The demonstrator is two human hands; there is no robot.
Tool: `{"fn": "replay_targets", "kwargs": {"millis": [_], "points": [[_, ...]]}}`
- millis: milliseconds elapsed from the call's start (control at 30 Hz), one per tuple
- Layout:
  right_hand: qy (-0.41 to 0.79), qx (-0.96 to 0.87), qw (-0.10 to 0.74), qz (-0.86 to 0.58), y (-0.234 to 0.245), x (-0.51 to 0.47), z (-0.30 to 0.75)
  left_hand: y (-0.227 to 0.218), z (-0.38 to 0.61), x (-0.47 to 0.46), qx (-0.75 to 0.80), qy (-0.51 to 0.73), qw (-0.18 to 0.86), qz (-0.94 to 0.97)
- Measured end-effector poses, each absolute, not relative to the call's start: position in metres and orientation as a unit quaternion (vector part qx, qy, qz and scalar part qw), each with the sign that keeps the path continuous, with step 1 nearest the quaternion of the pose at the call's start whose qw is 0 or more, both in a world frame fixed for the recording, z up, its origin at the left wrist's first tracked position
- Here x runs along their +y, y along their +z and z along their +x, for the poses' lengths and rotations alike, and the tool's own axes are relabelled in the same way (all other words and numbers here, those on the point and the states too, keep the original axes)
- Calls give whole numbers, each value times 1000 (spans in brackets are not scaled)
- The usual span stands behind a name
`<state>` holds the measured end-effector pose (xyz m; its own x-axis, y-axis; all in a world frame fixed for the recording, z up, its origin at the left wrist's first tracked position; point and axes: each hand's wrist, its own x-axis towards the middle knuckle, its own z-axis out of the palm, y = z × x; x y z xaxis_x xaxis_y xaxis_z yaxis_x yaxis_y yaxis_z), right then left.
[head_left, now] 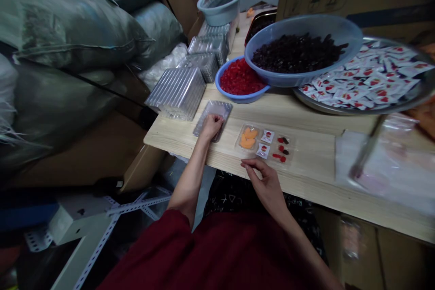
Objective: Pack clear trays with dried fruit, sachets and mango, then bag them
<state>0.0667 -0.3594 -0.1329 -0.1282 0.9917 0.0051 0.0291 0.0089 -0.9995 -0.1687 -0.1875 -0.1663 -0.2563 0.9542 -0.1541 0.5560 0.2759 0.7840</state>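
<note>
My left hand (211,126) rests on an empty clear plastic tray (213,118) on the wooden table (306,167), its fingers curled over the tray. My right hand (265,181) hovers at the table's front edge, fingers bent in a loose pinch, just below a filled clear tray (263,144). That tray holds orange pieces on the left, two small white sachets in the middle and red and dark pieces on the right. What the right fingers hold, if anything, I cannot make out.
A small blue bowl of red pieces (239,79) and a large blue basin of dark dried fruit (299,50) stand behind. A metal platter of white sachets (370,79) is at right. Stacks of empty clear trays (180,90) sit at left; plastic bags (384,163) lie at right.
</note>
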Motion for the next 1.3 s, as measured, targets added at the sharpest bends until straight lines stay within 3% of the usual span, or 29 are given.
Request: {"fn": "replay_targets", "kwargs": {"millis": [167,833,967,1167,1300], "points": [[524,-538,463,-470,-136,-365,68,-159,-164,-189,751,250,259,553],[522,-533,462,-480,-141,-366,72,-143,-153,-186,768,140,171,601],[519,-533,458,-487,-144,-365,75,-142,-165,-198,720,242,173,627],[536,-518,448,-494,-142,-356,69,-107,-181,-238,641,502,197,547],[660,-420,451,-430,-131,-348,47,-73,-139,-290,513,657,265,484]]}}
